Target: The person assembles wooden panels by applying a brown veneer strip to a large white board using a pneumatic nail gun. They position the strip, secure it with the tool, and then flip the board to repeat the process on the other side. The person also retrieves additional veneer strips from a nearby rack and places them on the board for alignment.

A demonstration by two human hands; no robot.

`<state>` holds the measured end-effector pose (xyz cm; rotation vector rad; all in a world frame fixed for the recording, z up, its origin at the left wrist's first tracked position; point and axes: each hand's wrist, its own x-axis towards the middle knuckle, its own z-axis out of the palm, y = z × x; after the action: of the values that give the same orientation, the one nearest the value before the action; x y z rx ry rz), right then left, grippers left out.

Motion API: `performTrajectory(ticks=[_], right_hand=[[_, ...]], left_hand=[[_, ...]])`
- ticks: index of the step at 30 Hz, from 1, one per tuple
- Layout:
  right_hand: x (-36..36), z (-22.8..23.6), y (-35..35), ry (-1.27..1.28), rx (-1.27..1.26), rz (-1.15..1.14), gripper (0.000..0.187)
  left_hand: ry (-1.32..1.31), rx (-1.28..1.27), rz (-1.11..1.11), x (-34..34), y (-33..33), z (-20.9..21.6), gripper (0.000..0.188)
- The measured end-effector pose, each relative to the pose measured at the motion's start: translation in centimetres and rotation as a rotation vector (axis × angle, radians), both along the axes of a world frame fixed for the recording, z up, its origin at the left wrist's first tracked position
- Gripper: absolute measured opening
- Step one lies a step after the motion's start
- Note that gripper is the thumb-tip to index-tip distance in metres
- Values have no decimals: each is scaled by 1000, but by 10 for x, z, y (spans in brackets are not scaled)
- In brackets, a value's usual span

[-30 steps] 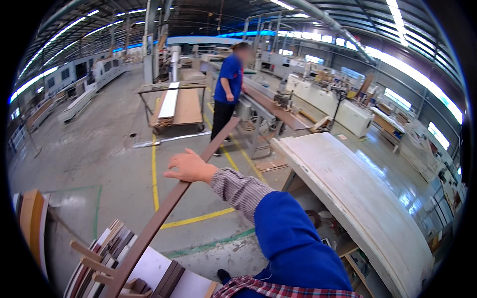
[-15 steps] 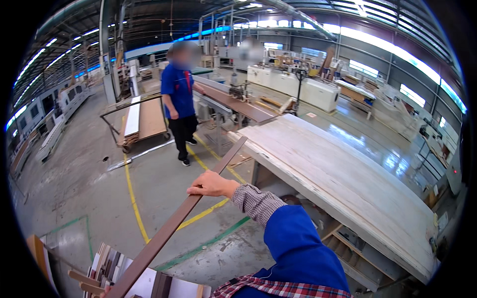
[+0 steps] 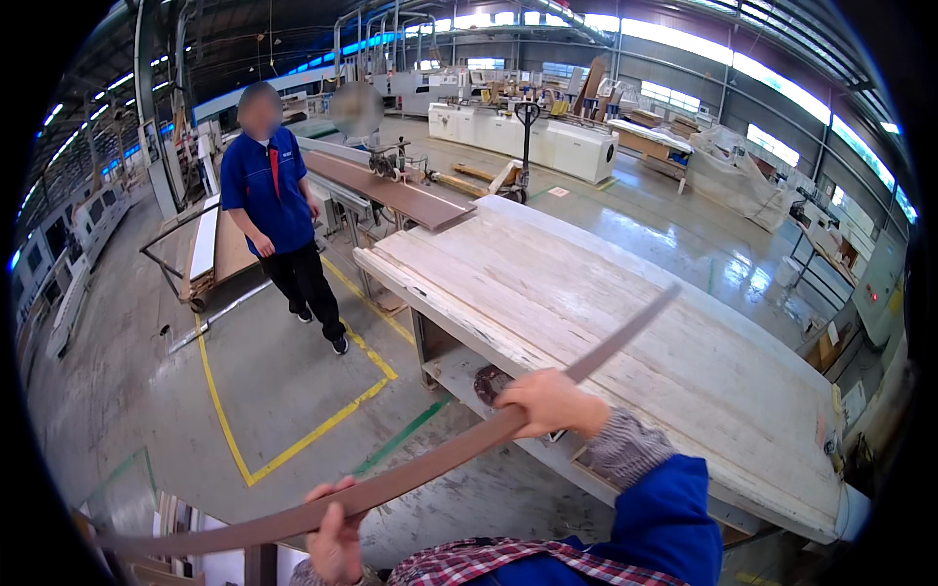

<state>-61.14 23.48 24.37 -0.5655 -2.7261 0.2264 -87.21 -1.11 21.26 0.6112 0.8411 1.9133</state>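
Note:
A long, narrow brown board strip (image 3: pixel 430 467) stretches from the lower left up to the right, its far end above the pale worktable (image 3: pixel 625 342). My right hand (image 3: pixel 552 402) is wrapped over the strip past its middle, near the table's front edge. Closer to my body, my left hand (image 3: pixel 337 527) grips the same strip, with thumb and fingers on either side of it. Part of the strip's near end runs over the stacked offcuts (image 3: pixel 176 523) at the lower left.
A person in a blue shirt (image 3: pixel 269 190) stands at the left beyond the table. Behind them a brown panel (image 3: pixel 391 190) lies on a machine bed, and a cart (image 3: pixel 220 244) carries boards. Yellow floor lines (image 3: pixel 322 438) lie left of the table. A hand pallet truck (image 3: pixel 526 146) stands farther back.
The strip has swung right, so its far end is now over the worktable. My right hand moved right with it, and my left hand has come into view. The person has turned and stepped nearer.

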Motion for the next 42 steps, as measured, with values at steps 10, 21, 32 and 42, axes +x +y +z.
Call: performTrajectory(ticks=[10, 21, 32, 42], right_hand=[[245, -30, -61, 22, 54, -540, 28], [302, -34, -95, 398, -9, -771, 21], [336, -10, -37, 589, 168, -997, 27], [331, -27, 43, 459, 94, -1170, 35]], left_hand=[[142, 82, -530, 151, 93, -27, 30], [665, 560, -608, 222, 151, 63, 32], [720, 846, -527, 286, 265, 152, 16], [359, 415, -878, 303, 407, 95, 25]])
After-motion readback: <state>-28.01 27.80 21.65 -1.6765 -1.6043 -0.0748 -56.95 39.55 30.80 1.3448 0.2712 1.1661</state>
